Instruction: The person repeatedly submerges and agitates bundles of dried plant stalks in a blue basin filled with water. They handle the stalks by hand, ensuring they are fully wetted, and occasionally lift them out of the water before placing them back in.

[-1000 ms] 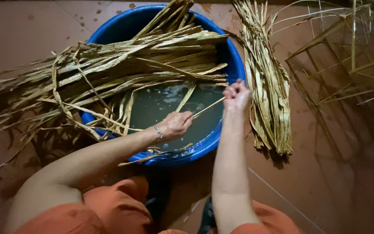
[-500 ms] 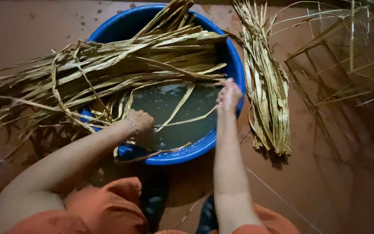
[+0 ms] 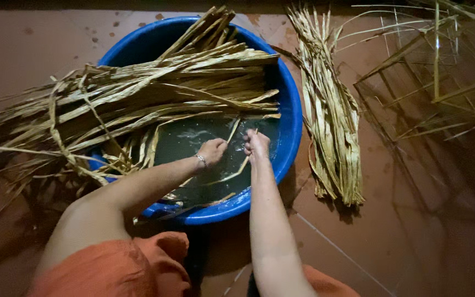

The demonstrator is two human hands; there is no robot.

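A round blue basin point(image 3: 292, 124) of dark water stands on the floor in front of me. A thick bundle of long dried leaf strips point(image 3: 138, 104) lies across it, with ends trailing off to the left. My left hand point(image 3: 213, 149), with a bracelet at the wrist, and my right hand point(image 3: 257, 144) are close together over the water. Both grip the same thin leaf strip point(image 3: 232, 175), which curves down into the water below them.
A second bundle of dried strips point(image 3: 331, 115) lies on the brown tiled floor right of the basin. Thin sticks and a loose frame of stalks point(image 3: 435, 82) spread at the far right. Orange cloth point(image 3: 122, 267) covers my knees near the bottom edge.
My left hand moved right and my right hand moved left and down, so both now meet over the water on one strip. The strip is bent into the water.
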